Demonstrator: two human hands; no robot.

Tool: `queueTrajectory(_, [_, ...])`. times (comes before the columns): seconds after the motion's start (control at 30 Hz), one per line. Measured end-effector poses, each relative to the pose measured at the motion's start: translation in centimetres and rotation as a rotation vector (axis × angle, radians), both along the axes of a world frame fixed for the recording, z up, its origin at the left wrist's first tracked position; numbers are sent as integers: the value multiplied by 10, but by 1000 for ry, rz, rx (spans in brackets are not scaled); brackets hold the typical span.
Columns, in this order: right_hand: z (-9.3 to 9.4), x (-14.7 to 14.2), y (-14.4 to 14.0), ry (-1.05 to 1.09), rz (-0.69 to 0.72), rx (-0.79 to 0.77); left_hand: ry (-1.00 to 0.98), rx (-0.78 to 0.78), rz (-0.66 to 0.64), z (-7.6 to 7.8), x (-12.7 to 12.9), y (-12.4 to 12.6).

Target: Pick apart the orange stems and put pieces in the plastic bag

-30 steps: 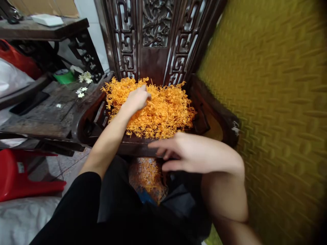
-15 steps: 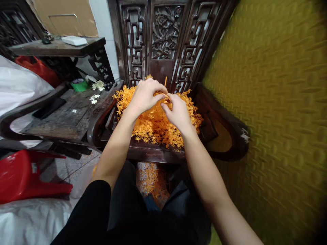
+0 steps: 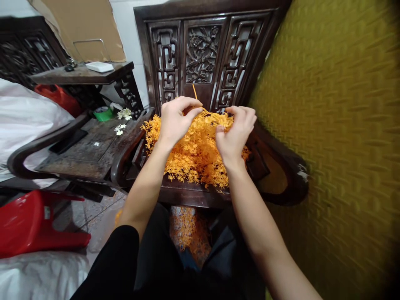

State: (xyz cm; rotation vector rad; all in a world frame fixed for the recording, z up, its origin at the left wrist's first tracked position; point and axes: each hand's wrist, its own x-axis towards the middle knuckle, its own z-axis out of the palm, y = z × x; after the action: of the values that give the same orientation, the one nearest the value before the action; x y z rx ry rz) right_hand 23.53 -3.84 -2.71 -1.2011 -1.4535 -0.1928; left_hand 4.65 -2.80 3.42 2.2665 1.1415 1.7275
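Observation:
My left hand pinches an orange plastic sprig between thumb and fingertips. The thin stem's end sticks up above these fingers. From there the sprig runs across to my right hand, whose fingers curl round its leafy part with the thumb held lower. Part of that grip is hidden behind the hand. Below both hands lies a heap of orange plastic foliage, made of many small branching leaves, on the seat of a dark carved wooden chair.
A small dark table on the left bears green tape, pale flower pieces and a black phone-like slab. A red plastic stool stands lower left. Yellow textured padding rises at right. Orange scraps lie below the seat.
My hands have moved apart: the right went right, its fingers spreading wider, with the sprig now stretched between both hands. The stem's end has shifted left. The view has tilted up slightly.

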Motion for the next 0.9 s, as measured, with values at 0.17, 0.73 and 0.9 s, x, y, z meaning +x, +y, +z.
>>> queueTrajectory(0.17, [-14,1,-8,17,72,313,-316,-175,39,7,0,8])
queueTrajectory(0.73, [-7,-37,-11,499,666,-229,-208,-397,-249,29,10,-40])
queueTrajectory(0.9, [-10,-32,-7,451,361,-252,-149,-320,-87,25,21,-47])
